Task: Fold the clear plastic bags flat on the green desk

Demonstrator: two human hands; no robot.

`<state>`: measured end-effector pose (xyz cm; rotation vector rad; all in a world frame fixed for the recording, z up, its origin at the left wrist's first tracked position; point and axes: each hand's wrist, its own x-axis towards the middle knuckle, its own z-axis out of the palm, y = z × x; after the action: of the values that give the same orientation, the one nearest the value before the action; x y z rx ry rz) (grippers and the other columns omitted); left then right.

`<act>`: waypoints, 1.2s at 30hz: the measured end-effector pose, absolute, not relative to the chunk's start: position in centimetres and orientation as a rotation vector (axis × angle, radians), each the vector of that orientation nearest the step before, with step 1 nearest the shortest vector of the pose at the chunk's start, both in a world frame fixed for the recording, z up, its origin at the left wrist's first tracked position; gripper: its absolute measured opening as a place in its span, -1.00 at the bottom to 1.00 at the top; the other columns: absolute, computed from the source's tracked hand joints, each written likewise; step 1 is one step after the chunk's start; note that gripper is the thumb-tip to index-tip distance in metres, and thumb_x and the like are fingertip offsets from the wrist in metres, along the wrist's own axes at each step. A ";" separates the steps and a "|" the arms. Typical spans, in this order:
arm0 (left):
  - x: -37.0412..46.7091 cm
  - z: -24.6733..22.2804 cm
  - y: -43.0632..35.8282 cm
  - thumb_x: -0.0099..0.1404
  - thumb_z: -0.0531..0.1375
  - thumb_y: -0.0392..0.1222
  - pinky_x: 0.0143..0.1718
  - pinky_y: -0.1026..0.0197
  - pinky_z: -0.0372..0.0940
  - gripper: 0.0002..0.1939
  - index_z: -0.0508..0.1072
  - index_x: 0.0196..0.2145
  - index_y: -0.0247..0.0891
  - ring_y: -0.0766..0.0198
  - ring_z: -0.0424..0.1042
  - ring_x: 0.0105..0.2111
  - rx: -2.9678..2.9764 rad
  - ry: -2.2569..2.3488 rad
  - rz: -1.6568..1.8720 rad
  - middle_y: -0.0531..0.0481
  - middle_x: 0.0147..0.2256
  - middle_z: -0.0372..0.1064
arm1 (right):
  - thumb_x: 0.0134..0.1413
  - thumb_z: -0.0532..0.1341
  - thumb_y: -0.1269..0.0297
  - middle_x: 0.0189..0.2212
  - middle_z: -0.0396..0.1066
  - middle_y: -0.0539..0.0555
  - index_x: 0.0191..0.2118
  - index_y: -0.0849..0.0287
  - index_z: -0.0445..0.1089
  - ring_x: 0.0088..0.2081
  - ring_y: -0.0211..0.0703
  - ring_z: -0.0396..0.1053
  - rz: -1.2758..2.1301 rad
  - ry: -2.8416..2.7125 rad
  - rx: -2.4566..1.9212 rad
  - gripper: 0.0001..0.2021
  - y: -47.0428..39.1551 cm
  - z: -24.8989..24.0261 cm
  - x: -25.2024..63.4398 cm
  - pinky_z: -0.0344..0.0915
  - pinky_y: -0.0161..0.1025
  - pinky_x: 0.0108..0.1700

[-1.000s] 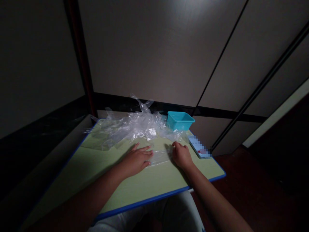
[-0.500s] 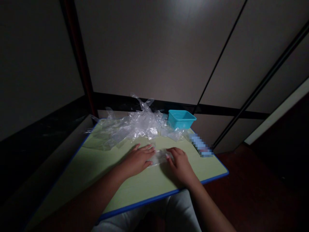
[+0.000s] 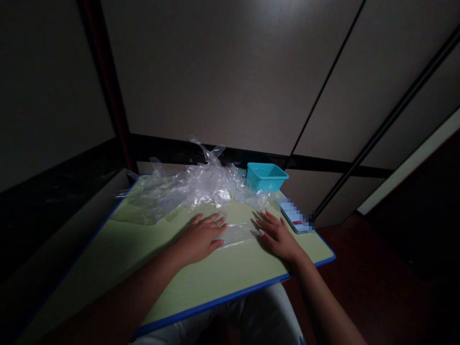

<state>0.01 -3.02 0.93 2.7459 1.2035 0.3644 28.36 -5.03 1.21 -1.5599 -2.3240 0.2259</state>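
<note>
A clear plastic bag, folded into a narrow strip, lies flat on the light green table. My left hand rests palm down over the strip's left end, fingers spread. At its right end is my right hand, also spread and palm down; whether it touches the plastic I cannot tell. Behind both hands a loose heap of crumpled clear plastic bags covers the back of the table.
A turquoise plastic basket stands at the back right, against the plastic heap. A phone lies near the right edge, partly pixelated. Cabinet panels rise close behind the table, which has a blue rim.
My right hand has moved to the right along the strip, and its fingers have spread. More of the strip shows now. My left hand stays on the left end. The view has shifted slightly.
</note>
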 end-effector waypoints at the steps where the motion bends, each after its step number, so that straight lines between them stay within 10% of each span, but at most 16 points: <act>1: 0.0 0.8 -3.0 0.28 0.06 -0.06 0.17 -0.14 -0.20 -0.55 0.19 0.13 -0.01 0.16 -0.10 0.24 2.744 1.200 0.358 0.00 0.20 0.05 | 0.16 0.02 0.13 0.24 -0.05 0.08 0.14 -0.06 0.19 0.26 0.04 -0.17 0.233 -2.335 -1.555 -0.59 -5.0 1.2 28.3 -0.30 0.29 0.14; 20: 0.0 0.7 -2.7 0.30 0.05 -0.03 0.14 -0.09 -0.11 -0.55 0.14 0.14 0.13 0.14 -0.15 0.25 2.708 1.126 0.324 0.07 0.21 0.01 | 0.13 0.05 0.08 0.22 0.01 0.16 0.18 0.06 0.13 0.24 0.01 -0.10 0.276 -2.249 -1.585 -0.51 -5.4 1.1 28.3 -0.28 0.21 0.17; 27: -0.1 1.1 -2.7 0.30 0.04 -0.05 0.17 -0.06 -0.17 -0.54 0.13 0.15 0.09 0.19 -0.09 0.23 2.725 1.098 0.310 0.08 0.19 0.07 | 0.16 0.01 0.19 -0.20 0.37 0.18 -0.32 0.16 0.41 -0.07 -0.03 0.24 0.164 -1.878 -1.708 -0.73 -5.5 0.1 28.1 0.13 -0.11 -0.03; 36: 0.0 0.2 -2.2 0.28 0.04 -0.01 0.19 -0.06 -0.22 -0.54 0.15 0.14 0.12 0.16 -0.04 0.22 2.719 1.102 0.355 0.13 0.18 0.08 | 0.14 0.01 0.35 -0.37 0.33 0.10 -0.46 0.18 0.36 -0.24 -0.12 0.19 0.321 -2.078 -1.908 -0.76 -3.3 1.9 27.6 0.07 -0.23 -0.22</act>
<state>-0.03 -2.18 0.15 2.7187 1.1024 0.3550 27.61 -3.35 1.85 -1.9083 -2.0781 0.3215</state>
